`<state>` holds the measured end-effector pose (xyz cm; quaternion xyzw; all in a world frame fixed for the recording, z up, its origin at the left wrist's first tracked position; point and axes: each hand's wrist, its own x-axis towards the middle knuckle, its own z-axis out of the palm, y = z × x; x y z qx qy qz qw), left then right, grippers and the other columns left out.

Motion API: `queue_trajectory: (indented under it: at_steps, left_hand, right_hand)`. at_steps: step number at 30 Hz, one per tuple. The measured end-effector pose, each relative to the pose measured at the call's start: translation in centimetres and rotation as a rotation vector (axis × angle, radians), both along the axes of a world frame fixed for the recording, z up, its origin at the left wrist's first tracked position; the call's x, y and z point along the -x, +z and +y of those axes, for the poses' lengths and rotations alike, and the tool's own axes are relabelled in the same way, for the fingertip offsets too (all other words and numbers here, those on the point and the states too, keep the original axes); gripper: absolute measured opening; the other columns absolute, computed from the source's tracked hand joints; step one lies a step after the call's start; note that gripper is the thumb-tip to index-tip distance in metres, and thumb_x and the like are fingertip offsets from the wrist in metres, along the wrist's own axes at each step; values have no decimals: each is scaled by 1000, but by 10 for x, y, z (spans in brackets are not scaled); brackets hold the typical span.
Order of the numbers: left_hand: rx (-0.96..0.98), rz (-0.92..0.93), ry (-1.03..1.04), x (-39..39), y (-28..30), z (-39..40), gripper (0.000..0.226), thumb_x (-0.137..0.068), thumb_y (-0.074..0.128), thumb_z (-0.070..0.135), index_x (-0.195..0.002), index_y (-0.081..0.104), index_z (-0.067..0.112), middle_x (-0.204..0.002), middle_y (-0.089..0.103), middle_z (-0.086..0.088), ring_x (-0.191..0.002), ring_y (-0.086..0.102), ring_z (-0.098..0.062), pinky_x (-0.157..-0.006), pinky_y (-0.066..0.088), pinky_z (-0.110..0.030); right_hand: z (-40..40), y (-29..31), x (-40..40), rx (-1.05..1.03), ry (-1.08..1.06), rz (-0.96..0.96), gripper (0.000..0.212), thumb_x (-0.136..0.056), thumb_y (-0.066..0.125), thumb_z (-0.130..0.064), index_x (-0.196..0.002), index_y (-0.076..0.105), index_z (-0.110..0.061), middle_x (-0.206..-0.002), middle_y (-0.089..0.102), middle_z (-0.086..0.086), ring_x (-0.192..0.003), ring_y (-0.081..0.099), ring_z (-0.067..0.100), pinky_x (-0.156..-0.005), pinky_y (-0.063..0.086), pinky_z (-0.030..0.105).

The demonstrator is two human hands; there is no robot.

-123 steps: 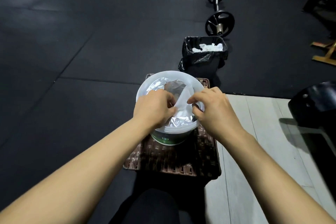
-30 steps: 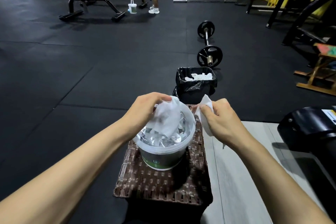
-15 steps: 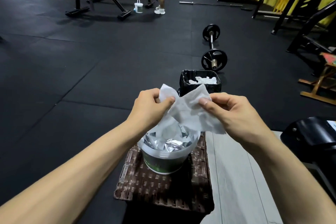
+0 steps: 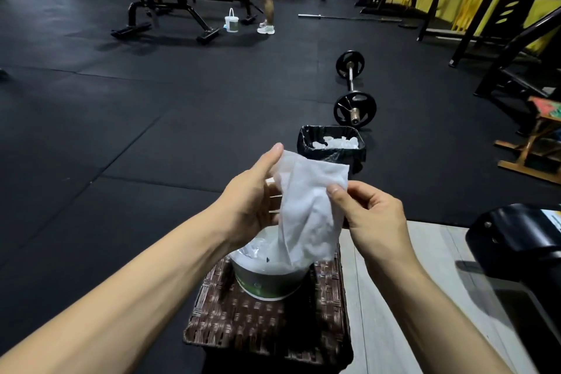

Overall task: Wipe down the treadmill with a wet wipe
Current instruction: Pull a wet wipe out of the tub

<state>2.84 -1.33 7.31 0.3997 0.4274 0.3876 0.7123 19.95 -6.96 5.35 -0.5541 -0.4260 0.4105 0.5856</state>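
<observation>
Wet wipe [image 4: 306,206] hangs spread between both hands above the wipe tub [image 4: 268,279]. Left hand [image 4: 252,200] grips its upper left edge, thumb extended upward. Right hand [image 4: 372,215] pinches its right edge, fingers curled, forearm angled inward.

No readable text anywhere. The tub [image 4: 268,281] has a green label, print too blurred to read. White sticker on the black machine [image 4: 516,240] at right edge, illegible.
</observation>
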Motion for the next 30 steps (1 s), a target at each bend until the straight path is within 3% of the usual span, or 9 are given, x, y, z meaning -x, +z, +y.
queue_trajectory:
  at_steps: [4, 6, 9, 14, 18, 20, 23, 27, 30]
  left_hand:
    - [-186, 129, -77, 0, -7, -8, 33, -84, 76, 3, -116, 68, 0, -104, 76, -17, -88, 73, -23, -67, 61, -29]
    - [-189, 123, -24, 1, -9, -7, 25, -88, 67, -12, -112, 67, -3, -102, 75, -20, -84, 72, -24, -63, 61, -29]
    - [-139, 24, -23, 2, -3, -6, 18, -91, 62, -10, -105, 67, 1, -83, 73, -10, -67, 70, -16, -54, 56, -24]
    - [-199, 66, -35, 2, -2, -8, 14, -97, 60, -4, -107, 65, 4, -79, 72, -8, -62, 69, -14, -49, 51, -21]
    - [-256, 132, -169, 6, -9, -14, 30, -97, 64, 0, -124, 67, 13, -94, 75, -12, -72, 69, -20, -59, 55, -26]
    - [-228, 105, -132, 6, -10, -14, 37, -93, 63, -10, -124, 66, 9, -80, 73, -9, -59, 65, -15, -52, 51, -21]
    - [-214, 83, -60, 8, -12, -12, 33, -93, 58, -15, -117, 68, 6, -75, 73, -5, -52, 62, -10, -47, 44, -16]
    - [-277, 147, -24, 12, -15, -9, 42, -85, 59, -20, -70, 78, 14, -78, 74, -11, -56, 64, -17, -49, 49, -21]
    - [-375, 212, -55, 13, -17, -10, 35, -78, 58, -23, -64, 73, 5, -72, 70, -23, -53, 64, -26, -48, 50, -25]
  right_hand:
    - [2, -6, -1, 35, -47, -1, 8, -89, 76, -20, -93, 74, -13, -86, 77, 9, -75, 68, 12, -73, 56, 34]
    - [7, -11, -2, 98, -77, -18, 27, -83, 80, -31, -102, 70, -16, -97, 76, 5, -85, 69, 10, -78, 57, 33]
    - [7, -15, -4, 266, 139, 176, 47, -80, 76, -46, -114, 69, -15, -108, 74, 2, -88, 68, 13, -76, 52, 29]
    - [2, -9, -11, 220, 298, 454, 40, -80, 75, -24, -114, 70, -4, -107, 74, 17, -84, 69, 22, -63, 51, 27]
    - [4, -3, -16, 173, 179, 386, 25, -92, 68, -13, -115, 69, -4, -102, 76, 13, -82, 74, 20, -57, 56, 26]
    - [3, -3, -18, 164, 188, 326, 20, -95, 65, -12, -114, 69, -6, -106, 76, 13, -88, 74, 22, -61, 59, 30]
    - [4, -8, -20, 114, 276, 339, 24, -97, 58, -5, -118, 69, -4, -110, 75, 13, -94, 72, 22, -78, 60, 34]
    - [7, -6, -19, 54, 266, 340, 27, -97, 45, 8, -90, 67, -5, -81, 66, 2, -70, 61, 10, -63, 50, 18]
    - [7, -5, -19, 68, 225, 284, 30, -92, 40, 4, -72, 58, -8, -74, 55, 2, -67, 49, 12, -61, 38, 25]
